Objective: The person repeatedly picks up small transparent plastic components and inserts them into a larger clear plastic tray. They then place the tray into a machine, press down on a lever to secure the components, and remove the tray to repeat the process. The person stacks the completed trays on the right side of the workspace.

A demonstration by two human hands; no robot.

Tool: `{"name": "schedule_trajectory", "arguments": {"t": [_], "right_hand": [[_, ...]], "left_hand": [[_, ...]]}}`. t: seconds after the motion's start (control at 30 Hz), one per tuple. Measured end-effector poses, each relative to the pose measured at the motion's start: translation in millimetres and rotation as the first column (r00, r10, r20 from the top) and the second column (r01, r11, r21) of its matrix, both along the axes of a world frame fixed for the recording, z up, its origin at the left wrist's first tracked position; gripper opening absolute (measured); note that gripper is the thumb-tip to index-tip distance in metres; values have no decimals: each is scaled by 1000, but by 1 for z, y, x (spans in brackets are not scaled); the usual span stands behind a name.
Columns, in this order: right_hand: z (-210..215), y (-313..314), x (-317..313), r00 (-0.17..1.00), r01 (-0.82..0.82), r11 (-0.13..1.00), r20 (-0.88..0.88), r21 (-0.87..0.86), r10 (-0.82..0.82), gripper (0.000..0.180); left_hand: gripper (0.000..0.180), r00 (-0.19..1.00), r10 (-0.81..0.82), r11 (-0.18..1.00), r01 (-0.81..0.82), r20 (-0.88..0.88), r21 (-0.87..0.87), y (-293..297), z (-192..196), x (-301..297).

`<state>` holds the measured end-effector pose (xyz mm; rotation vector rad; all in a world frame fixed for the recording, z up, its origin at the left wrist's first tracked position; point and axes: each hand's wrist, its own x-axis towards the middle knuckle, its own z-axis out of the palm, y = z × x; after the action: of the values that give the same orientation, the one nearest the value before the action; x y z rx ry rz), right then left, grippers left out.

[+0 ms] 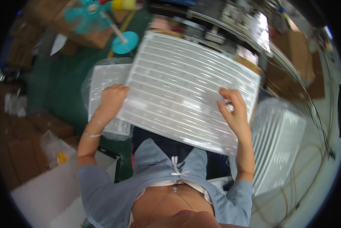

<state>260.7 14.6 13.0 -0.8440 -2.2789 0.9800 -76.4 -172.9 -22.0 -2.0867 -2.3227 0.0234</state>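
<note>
A large white plastic tray with parallel raised ribs and a glossy surface lies tilted in front of me, its near edge above my lap. My left hand is closed on the tray's left edge, with the fingertips hidden. Over the right part of the tray is my right hand, fingers curved, with a gap between thumb and forefinger and nothing visible between them. I cannot tell whether its fingertips touch the surface.
Another white tray in clear plastic lies at the left. More ribbed white trays in clear film stand at the right. A turquoise fan is on the green floor, near cardboard boxes. Machinery lines the far side.
</note>
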Motion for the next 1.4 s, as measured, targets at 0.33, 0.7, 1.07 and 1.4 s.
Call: {"name": "schedule_trajectory", "arguments": {"t": [0.33, 0.7, 1.07, 1.4], "right_hand": [[21, 28, 68, 840, 356, 903, -342, -239, -421, 34], [3, 24, 66, 847, 351, 898, -318, -267, -425, 35], [0, 22, 63, 864, 330, 896, -288, -298, -414, 34], [-1, 22, 58, 855, 304, 893, -319, -332, -409, 36]], "left_hand": [[33, 969, -150, 986, 132, 195, 105, -2, 20, 45], [30, 889, -158, 986, 119, 430, 116, -7, 8, 56], [35, 919, -92, 992, 51, 382, 117, -20, 10, 34], [33, 973, -71, 997, 61, 220, 52, -25, 15, 31]]}}
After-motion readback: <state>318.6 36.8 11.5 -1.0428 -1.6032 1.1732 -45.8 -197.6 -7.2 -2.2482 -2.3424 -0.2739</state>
